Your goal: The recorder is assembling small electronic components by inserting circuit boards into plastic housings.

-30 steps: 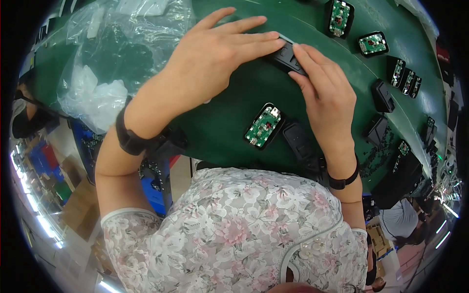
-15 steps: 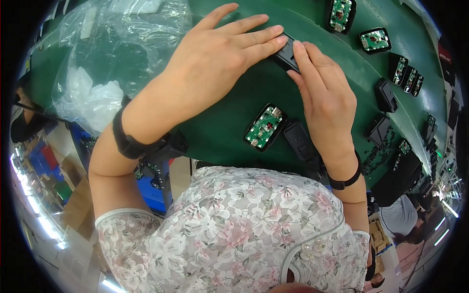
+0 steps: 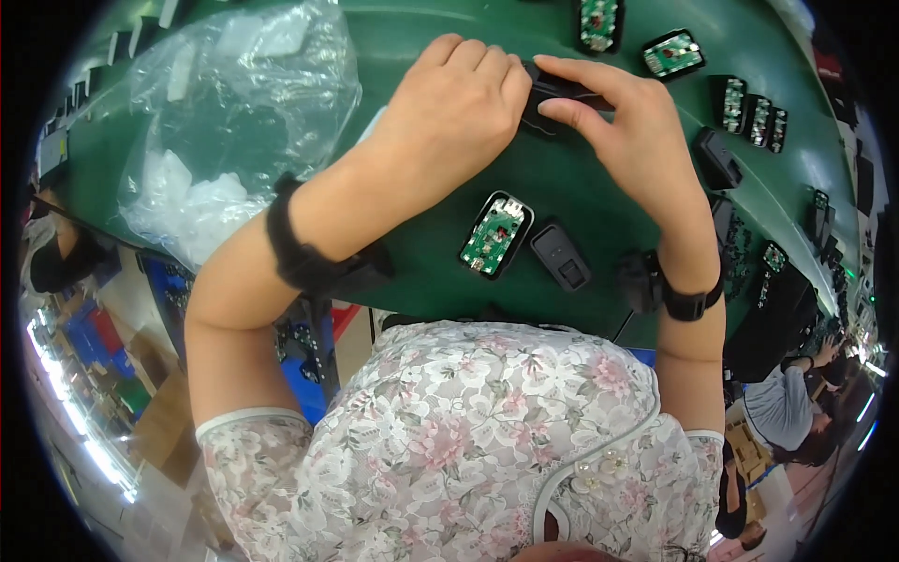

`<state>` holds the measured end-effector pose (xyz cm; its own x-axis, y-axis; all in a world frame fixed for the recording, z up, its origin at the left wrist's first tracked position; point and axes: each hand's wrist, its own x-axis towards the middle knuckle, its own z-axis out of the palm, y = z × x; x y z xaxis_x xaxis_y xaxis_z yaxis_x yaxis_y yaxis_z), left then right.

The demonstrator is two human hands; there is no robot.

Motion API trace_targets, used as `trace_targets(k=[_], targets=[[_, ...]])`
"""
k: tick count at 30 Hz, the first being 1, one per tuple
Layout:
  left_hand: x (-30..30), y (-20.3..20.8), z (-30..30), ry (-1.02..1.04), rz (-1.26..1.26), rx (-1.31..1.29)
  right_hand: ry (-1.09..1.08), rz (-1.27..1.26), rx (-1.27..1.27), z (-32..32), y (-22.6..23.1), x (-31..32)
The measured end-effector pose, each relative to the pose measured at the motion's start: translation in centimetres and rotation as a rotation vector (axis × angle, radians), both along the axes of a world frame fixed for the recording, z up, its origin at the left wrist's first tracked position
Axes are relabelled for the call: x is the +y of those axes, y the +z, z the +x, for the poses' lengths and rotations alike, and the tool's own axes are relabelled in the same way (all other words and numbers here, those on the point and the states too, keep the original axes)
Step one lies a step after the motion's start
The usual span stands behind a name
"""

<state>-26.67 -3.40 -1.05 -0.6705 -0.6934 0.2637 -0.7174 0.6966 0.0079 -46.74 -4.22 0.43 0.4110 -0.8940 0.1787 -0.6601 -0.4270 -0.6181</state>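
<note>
My left hand and my right hand meet over the green belt, both closed around a small black plastic housing held between them. Most of the housing is hidden by my fingers. Nearer to me on the belt lie an open black case with a green circuit board and, right of it, a black cover. Each wrist wears a black strap.
A crumpled clear plastic bag with white pieces sits at the left. Several more open cases with green boards and black covers lie along the belt to the right. Another person works at the lower right.
Both hands have curled from flat fingers pressing the housing on the belt into a closed grip around it. The view has shifted, showing the black cover fully beside the circuit board.
</note>
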Motion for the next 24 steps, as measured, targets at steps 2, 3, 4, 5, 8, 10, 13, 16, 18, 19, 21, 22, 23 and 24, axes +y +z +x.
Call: trace_targets(k=[2,3,4,5,8,10,13,16,18,19,21,22,23,24], targets=[[-1.1,0.1,-0.8,-0.014,0.113,0.012,-0.02,0.359,-0.046,-0.6,0.5,-1.3],[-1.5,-0.5,-0.7,-0.05,0.075,0.161,-0.004,0.343,-0.032,-1.0,0.4,-1.5],[-2.0,-0.8,-0.4,-0.061,0.053,0.16,-0.013,0.321,-0.033,-1.2,0.4,-1.1],[-2.6,-1.0,-0.1,-0.016,0.144,0.289,-0.1,0.317,-0.12,-1.3,0.5,-0.6],[-5.6,-1.8,2.2,0.224,0.358,0.563,-0.222,0.185,-0.191,-3.5,2.4,1.5],[-8.9,-2.0,4.7,0.384,0.691,0.652,-0.38,0.024,-0.331,-6.4,3.9,3.2],[-13.2,-3.3,7.9,0.478,0.947,0.781,-0.693,-0.086,-0.353,-12.3,4.3,5.6],[-15.2,-2.0,8.6,0.576,1.157,0.659,-0.934,-0.014,-0.106,-18.0,3.6,9.4],[-16.2,-2.1,10.0,0.59,1.209,0.587,-1.0,0.092,0.076,-19.7,2.0,11.4],[-15.9,-1.5,9.8,0.628,1.204,0.572,-0.944,0.147,0.193,-19.4,1.0,12.6],[-16.6,-2.5,10.6,0.585,1.108,0.405,-0.839,0.2,0.306,-18.8,-0.5,13.9],[-17.3,-3.3,11.4,0.552,1.041,0.284,-0.795,0.206,0.295,-18.5,-1.4,14.3],[-18.3,-3.7,11.7,0.493,1.018,0.244,-0.81,0.153,0.223,-18.9,-2.6,14.6],[-18.2,-3.6,11.8,0.436,1.004,0.196,-0.825,0.112,0.149,-19.4,-3.8,14.9]])
